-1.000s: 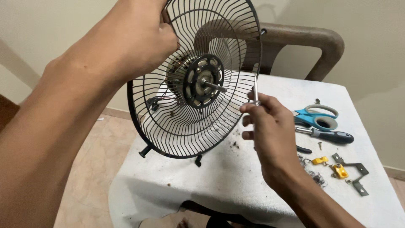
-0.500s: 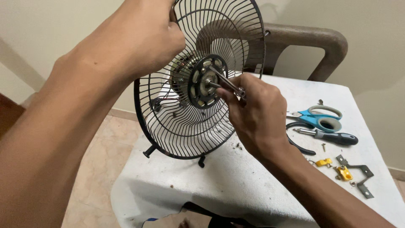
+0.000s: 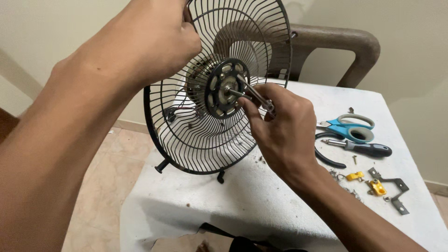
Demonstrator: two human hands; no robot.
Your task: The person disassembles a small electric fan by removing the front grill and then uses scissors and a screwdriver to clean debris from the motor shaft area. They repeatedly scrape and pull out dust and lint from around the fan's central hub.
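The left hand (image 3: 154, 42) stays clamped on the top rim of the wire fan guard (image 3: 210, 140), standing on the white table (image 3: 261, 200). The right hand (image 3: 280, 130), a second ago beside the guard's edge, now pinches a thin metal tool (image 3: 254, 93) at the motor hub (image 3: 224, 88).

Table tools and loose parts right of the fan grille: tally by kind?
Scissors, blue and grey handles: 1
Screwdriver, dark handle: 1
Pliers, black handles, partly hidden by the right hand: 1
Yellow clips: 2
Grey metal bracket: 1
Total: 6
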